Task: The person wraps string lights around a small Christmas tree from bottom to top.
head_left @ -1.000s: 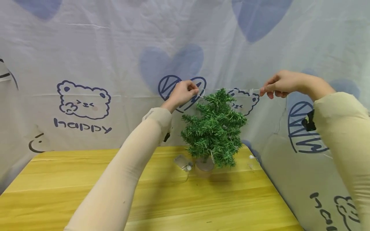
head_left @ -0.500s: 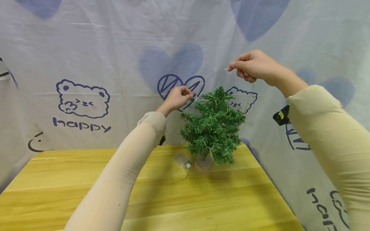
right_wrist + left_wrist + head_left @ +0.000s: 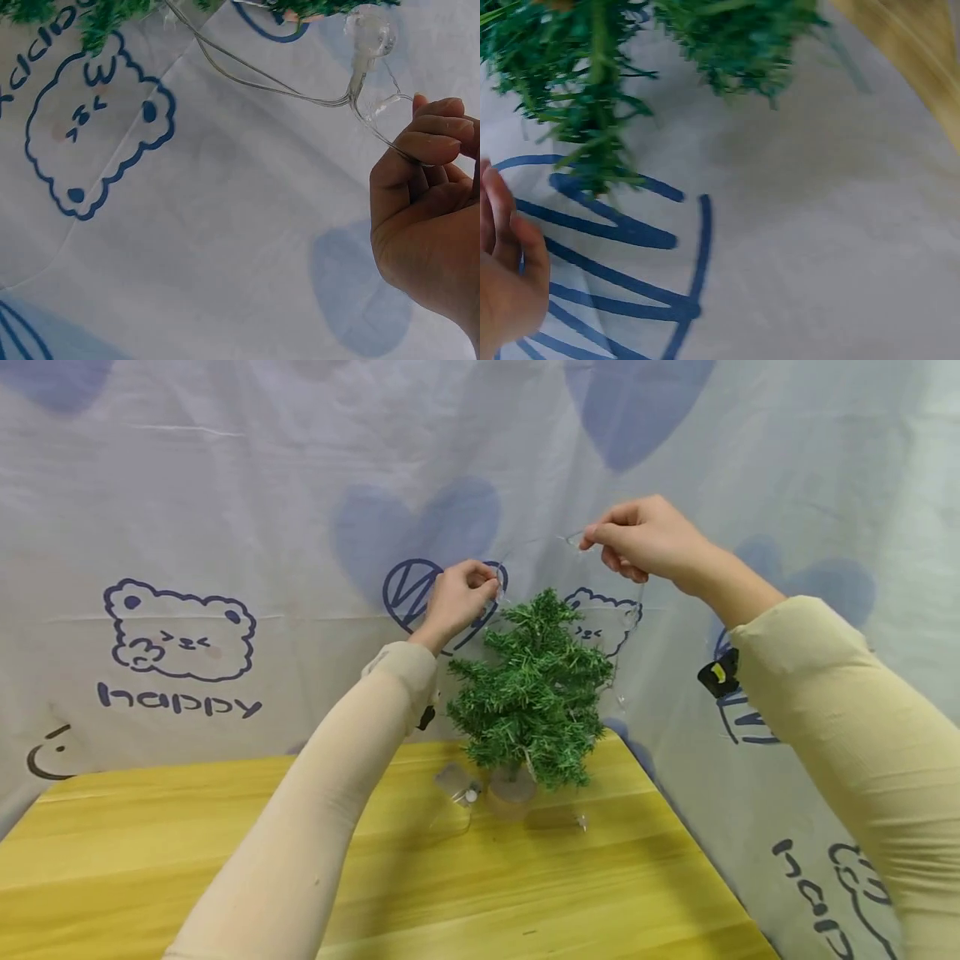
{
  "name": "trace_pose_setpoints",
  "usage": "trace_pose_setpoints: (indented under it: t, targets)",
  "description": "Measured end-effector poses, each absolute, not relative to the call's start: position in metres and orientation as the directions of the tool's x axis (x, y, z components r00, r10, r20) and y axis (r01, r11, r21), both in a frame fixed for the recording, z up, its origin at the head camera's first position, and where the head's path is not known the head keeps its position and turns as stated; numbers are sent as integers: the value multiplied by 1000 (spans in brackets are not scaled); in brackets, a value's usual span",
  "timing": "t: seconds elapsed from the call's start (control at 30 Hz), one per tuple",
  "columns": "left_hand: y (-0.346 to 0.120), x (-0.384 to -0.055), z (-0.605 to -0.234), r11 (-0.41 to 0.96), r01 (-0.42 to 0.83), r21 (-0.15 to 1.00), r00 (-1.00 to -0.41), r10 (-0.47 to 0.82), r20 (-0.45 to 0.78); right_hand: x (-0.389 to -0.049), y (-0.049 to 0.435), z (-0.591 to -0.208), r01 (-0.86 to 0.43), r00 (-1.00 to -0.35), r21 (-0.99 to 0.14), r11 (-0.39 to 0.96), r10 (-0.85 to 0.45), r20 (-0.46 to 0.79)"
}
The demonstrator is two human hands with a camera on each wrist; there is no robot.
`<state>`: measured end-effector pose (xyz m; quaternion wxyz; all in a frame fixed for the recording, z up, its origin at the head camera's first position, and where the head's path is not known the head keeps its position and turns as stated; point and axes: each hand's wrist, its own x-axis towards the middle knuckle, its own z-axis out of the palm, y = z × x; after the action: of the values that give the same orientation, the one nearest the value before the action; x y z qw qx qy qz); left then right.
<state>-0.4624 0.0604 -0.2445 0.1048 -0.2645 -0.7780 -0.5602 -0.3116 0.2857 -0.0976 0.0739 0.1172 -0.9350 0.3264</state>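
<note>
A small green artificial Christmas tree (image 3: 532, 689) stands in a round pot-like base (image 3: 512, 795) near the table's back edge. Up at the left of its top, my left hand (image 3: 461, 597) pinches a thin clear strand of string lights between thumb and fingertips. My right hand (image 3: 637, 539), higher and to the right of the treetop, pinches another stretch of the strand. In the right wrist view, the string-light wire (image 3: 255, 84) runs from the branches to my right fingers, with a clear bulb (image 3: 371, 34) just beyond them. The left wrist view shows only part of my left hand (image 3: 510, 270).
A flat, clear-looking battery box (image 3: 454, 782) lies on the wood-grain table (image 3: 225, 852), left of the tree base. A loose bulb (image 3: 581, 822) is at the base's right. Behind hangs a pale curtain (image 3: 300, 510) with hearts and bears, close to the tree.
My right hand has swung up and leftward from the tree's right side to above its top, drawing the strand along. My left hand dipped slightly, then rose again, still pinching.
</note>
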Motion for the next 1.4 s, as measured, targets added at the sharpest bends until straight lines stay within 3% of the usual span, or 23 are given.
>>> trace_pose_setpoints:
  t: [0.17,0.27,0.53,0.93,1.23,1.3,1.4]
  targets:
    - [66,-458,-227,57,433,899,-830,415,373,-310,293,-100,-240,-967,-606,758,-132,217]
    - [68,-449,-215,60,373,926,-820,489,298,-308,295,-101,-235,-967,-612,755,-115,230]
    - [78,-454,-202,56,366,929,-698,676,234,-303,298,-105,-244,-964,-630,737,-113,242]
    - [97,-458,-178,248,399,883,-560,828,20,-298,305,-110,-298,-949,-634,714,-148,279]
    - [118,-457,-172,80,283,956,-416,908,48,-291,312,-118,-328,-937,-674,662,-138,321]
    - [122,-457,-173,112,303,946,-428,903,30,-289,315,-120,-326,-936,-681,656,-125,328]
    - [118,-460,-177,292,379,878,-525,850,-55,-289,318,-123,-327,-935,-676,660,-123,332]
